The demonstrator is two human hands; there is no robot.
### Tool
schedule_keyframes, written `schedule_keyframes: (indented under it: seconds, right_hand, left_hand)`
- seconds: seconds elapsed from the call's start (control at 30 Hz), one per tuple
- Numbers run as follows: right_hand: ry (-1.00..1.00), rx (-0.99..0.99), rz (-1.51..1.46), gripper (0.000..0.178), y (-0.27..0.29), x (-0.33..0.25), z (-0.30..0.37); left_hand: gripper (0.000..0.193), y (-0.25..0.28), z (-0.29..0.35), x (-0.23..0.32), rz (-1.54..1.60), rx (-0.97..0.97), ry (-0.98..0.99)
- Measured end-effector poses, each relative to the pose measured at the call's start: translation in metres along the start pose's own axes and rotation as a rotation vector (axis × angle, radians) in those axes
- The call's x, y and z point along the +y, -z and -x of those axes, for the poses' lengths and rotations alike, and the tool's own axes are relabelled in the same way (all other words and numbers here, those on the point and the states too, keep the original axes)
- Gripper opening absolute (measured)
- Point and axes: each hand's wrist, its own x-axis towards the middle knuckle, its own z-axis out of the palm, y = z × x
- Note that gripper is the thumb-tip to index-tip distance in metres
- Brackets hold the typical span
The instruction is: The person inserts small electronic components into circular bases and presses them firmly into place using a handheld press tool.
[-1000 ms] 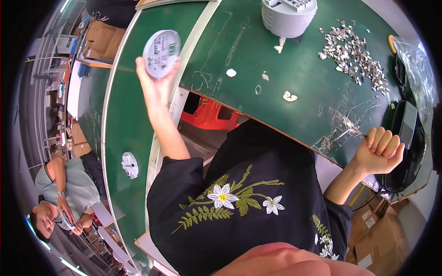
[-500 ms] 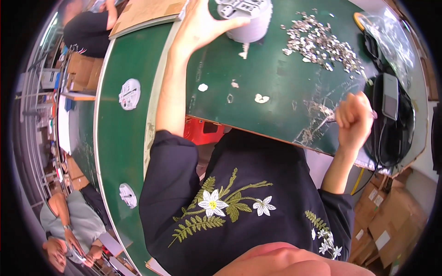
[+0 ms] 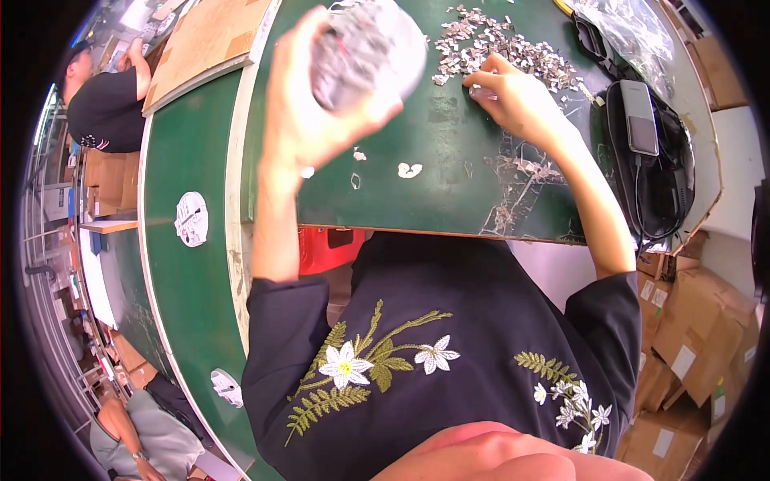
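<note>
My left hand [image 3: 298, 120] is closed round a round grey-white plastic housing [image 3: 395, 58], lifted and tilted over the green workbench. Motion blurs the housing, so the detail of its inner face is lost. My right hand [image 3: 520, 100] reaches to the near edge of a pile of small, flat metallic pieces [image 3: 533, 60]. Its fingers are pinched together, and a small shiny bit shows at the fingertips that I cannot make out. Between the hands and the bench's near edge lie a few white scraps [image 3: 410, 170].
On the right, a black case [image 3: 680, 180] holds a grey power bank [image 3: 639, 116] with a cable; clear plastic bags [image 3: 634, 36] lie beyond. Along the green strip on the left lie round white parts [image 3: 192, 219]. Two people are at the far left. Cardboard boxes [image 3: 698, 329] stand low right.
My left hand has tipped the housing up and brought it nearer. My right hand has moved from the bench's near right edge up and left to the metallic pieces. The whole view has shifted.
</note>
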Motion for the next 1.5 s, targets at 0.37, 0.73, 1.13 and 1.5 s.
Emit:
schedule_keyframes:
  seconds: [0.37, 0.73, 1.13, 1.5]
  right_hand:
    - [-0.202, 0.067, -0.385, 0.009, 0.031, -0.037, 0.012]
    - [-0.522, -0.067, -0.847, 0.008, 0.041, -0.062, 0.071]
    - [-0.661, 0.01, -0.862, 0.012, 0.042, -0.075, 0.081]
    - [-0.52, 0.071, -0.623, 0.013, 0.028, -0.089, 0.083]
  left_hand:
    - [0.093, -0.087, 0.104, 0.045, -0.018, -0.234, 0.033]
    - [0.091, -0.093, 0.113, 0.072, -0.178, -0.257, 0.173]
    - [0.037, -0.079, 0.096, 0.055, 0.02, -0.248, -0.015]
    - [0.016, -0.086, 0.095, 0.046, 0.273, -0.096, 0.252]
